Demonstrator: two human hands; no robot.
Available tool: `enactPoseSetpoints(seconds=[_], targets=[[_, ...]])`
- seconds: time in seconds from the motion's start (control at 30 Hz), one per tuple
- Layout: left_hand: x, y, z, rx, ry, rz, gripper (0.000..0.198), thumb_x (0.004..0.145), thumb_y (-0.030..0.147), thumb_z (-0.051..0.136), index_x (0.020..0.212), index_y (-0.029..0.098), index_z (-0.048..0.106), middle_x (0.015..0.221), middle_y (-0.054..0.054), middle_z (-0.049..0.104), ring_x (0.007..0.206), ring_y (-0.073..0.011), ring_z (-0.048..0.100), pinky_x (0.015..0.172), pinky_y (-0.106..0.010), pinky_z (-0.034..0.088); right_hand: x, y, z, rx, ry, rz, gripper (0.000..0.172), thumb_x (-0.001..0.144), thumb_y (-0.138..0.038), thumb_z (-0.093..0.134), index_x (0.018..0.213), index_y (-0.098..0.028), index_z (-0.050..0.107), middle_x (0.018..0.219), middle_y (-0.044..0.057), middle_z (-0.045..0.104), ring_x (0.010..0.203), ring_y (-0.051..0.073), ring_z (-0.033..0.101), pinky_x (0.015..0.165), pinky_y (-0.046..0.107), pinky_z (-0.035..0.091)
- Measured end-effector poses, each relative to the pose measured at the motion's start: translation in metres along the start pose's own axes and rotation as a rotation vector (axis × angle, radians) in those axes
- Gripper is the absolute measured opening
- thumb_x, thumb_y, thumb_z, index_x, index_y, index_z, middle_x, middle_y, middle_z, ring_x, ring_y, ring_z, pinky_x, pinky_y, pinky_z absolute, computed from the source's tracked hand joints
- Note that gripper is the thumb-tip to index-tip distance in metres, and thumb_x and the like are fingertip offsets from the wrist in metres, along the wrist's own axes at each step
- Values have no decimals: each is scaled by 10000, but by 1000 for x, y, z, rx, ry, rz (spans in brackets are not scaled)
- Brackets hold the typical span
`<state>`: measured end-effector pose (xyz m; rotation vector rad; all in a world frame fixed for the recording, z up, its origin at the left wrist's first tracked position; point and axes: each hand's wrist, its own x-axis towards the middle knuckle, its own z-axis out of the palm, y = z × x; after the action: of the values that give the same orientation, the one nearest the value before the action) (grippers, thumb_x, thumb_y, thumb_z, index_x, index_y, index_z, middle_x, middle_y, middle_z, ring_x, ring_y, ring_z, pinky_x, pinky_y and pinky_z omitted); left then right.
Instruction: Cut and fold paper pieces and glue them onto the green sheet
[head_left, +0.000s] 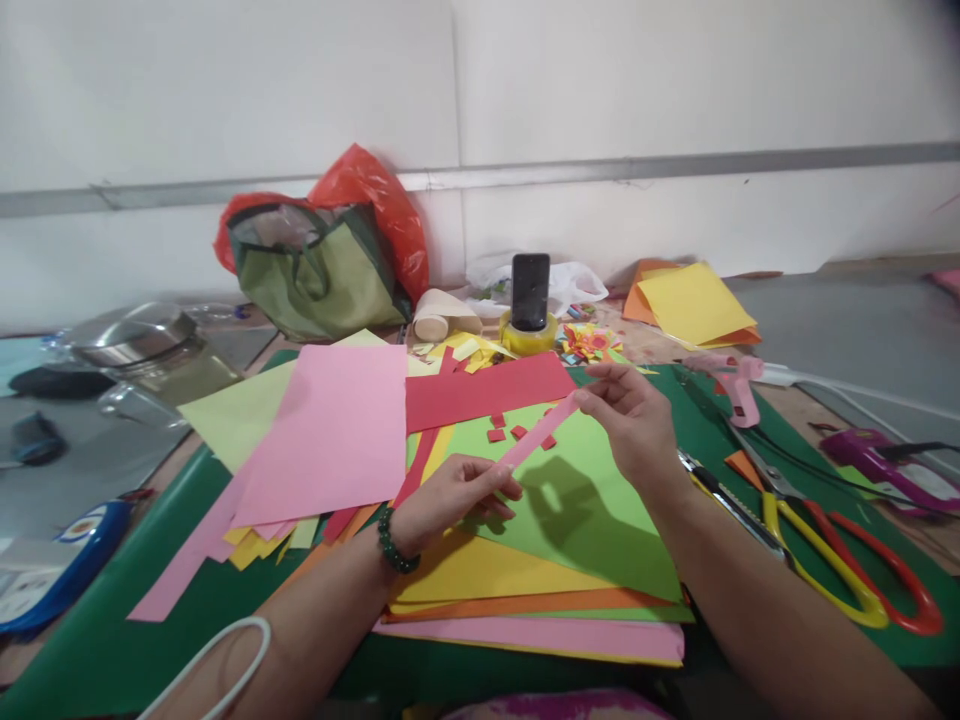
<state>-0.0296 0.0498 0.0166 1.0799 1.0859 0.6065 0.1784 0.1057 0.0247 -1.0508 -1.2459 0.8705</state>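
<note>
A narrow pink paper strip (541,432) is stretched at a slant between both hands. My left hand (469,488) pinches its lower left end, and my right hand (626,415) pinches the upper right end. Beneath them lies a green sheet (600,520) on a stack of coloured papers, with the hands' shadow on it. Several small red paper pieces (496,436) rest on the green sheet behind the strip. A wide red strip (487,390) lies across the back of the stack. Left of it is a large pink sheet (330,430).
Scissors (832,550), a box cutter (731,505) and a pink glue gun (739,385) lie at the right. Behind the papers, a phone (530,292) stands in a yellow tape roll (531,338). A green bag (319,275) and a glass jar (165,360) are back left.
</note>
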Motion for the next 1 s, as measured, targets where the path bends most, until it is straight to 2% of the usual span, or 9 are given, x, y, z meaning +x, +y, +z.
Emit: enactPoseSetpoints(seconds=[0.13,0.3,0.43,0.5,0.57,0.63,0.7,0.8,1.0], targets=[[3,-5,0,-24,-5,-5,546,594,648,722,704,115,688,723,-86,707,570,-139,654,549,-227,505,-2,3,3,6,-50,29,306,635,-294,744,882,-211,585,618,-35,601,579,134,586,549,275,484],[1,-6,2,-54,-26,-56,538,542,611,773,717,114,668,689,-76,717,553,-138,668,541,-212,495,2,1,0,67,-13,63,328,574,-271,772,824,-208,569,608,-38,613,570,128,583,559,270,479],[-1,-5,-1,-58,-67,-50,528,574,554,788,866,124,694,848,-105,745,656,-167,699,612,-248,521,5,0,-4,88,-1,82,342,542,-263,787,799,-211,567,593,-40,619,557,127,581,552,269,473],[-2,-3,-3,-21,-124,-28,505,607,507,789,934,132,699,901,-118,745,772,-193,705,668,-259,524,5,0,-4,78,-20,86,338,549,-270,790,798,-211,569,588,-42,615,543,124,575,541,268,469],[-3,-1,-4,24,-187,6,510,613,459,802,1003,150,692,1002,-124,732,883,-211,688,685,-254,516,3,-1,-3,66,-68,90,340,561,-289,794,799,-210,565,581,-46,602,537,123,574,539,269,471],[-3,1,-3,49,-193,30,523,623,466,793,1030,155,685,1063,-129,716,914,-218,676,656,-241,505,-3,-2,1,59,-143,107,351,576,-323,794,808,-211,556,577,-47,596,536,131,586,532,273,475],[-3,2,0,49,-135,35,522,661,537,739,991,135,694,1002,-139,731,870,-219,683,635,-239,499,-10,-4,8,41,-225,135,342,602,-345,778,815,-209,548,587,-37,609,547,143,603,531,279,481],[-2,1,3,17,-74,52,544,698,610,668,895,105,710,857,-145,748,821,-218,694,691,-261,514,-20,-5,18,-6,-313,152,284,642,-326,734,812,-202,544,602,-24,627,570,148,615,547,278,486],[-1,-4,7,-114,-74,-14,509,646,600,719,798,115,689,756,-121,744,703,-207,699,659,-287,532,-25,-1,24,-114,-313,67,215,709,-308,670,829,-201,528,628,-4,651,594,161,635,560,282,497]])
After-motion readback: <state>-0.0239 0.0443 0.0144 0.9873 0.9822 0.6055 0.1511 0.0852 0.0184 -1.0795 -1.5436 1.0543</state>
